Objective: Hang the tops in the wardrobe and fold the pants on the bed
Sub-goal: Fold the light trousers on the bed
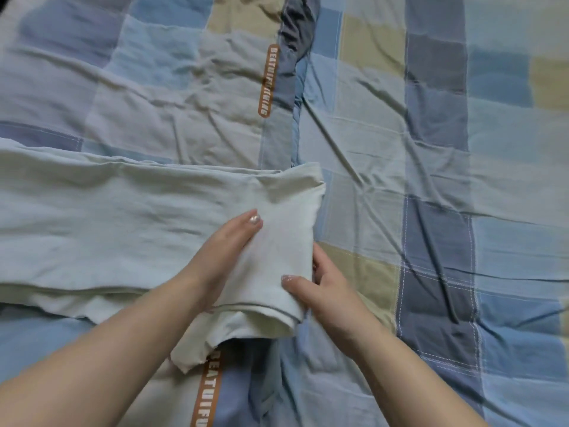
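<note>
A pair of pale mint-green pants [107, 229] lies flat across the bed, running from the left edge to the middle. Its right end is doubled over into a flap. My left hand [228, 254] lies under that flap, palm side down on the lower layer, with only the thumb and wrist showing. My right hand [317, 291] pinches the flap's right edge, thumb on top and fingers underneath. A small corner of the pants sticks out below the flap, toward me.
The bed is covered by a checked quilt [431, 149] in blue, grey and beige, with a fold running down its middle. Orange lettered strips [268, 81] are printed on it. The right half of the quilt holds no clothes.
</note>
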